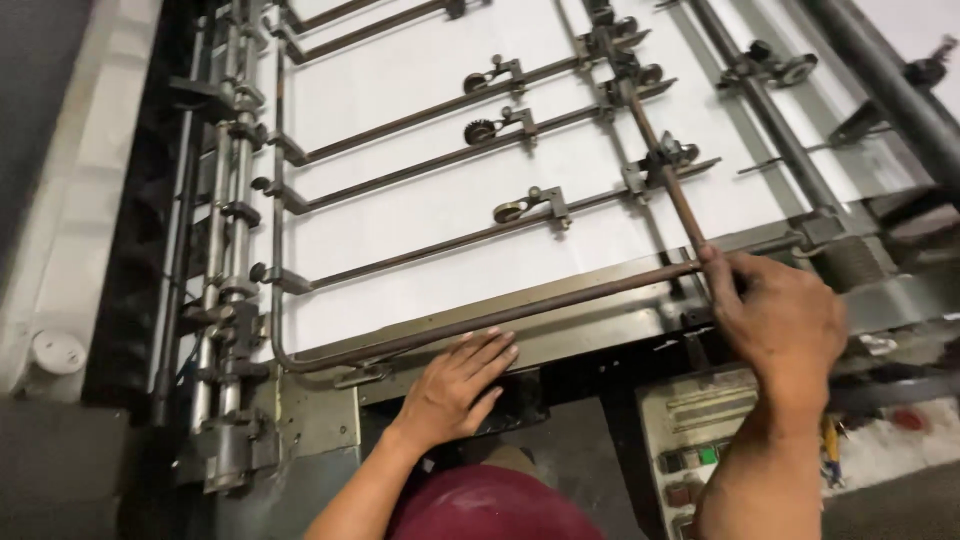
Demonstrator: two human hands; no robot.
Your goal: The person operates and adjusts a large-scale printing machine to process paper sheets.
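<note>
The right hand (785, 320) grips the brown metal rod (500, 318) running along the near edge of the white paper sheet (420, 215); left hand (455, 385) lies flat just below the rod, on the metal frame (590, 330), control panel (690, 440) nearer still

Roller arms (430, 165) lie across the paper sheet (420, 70); control panel (690, 420) below, shafts (225, 250) left
</note>
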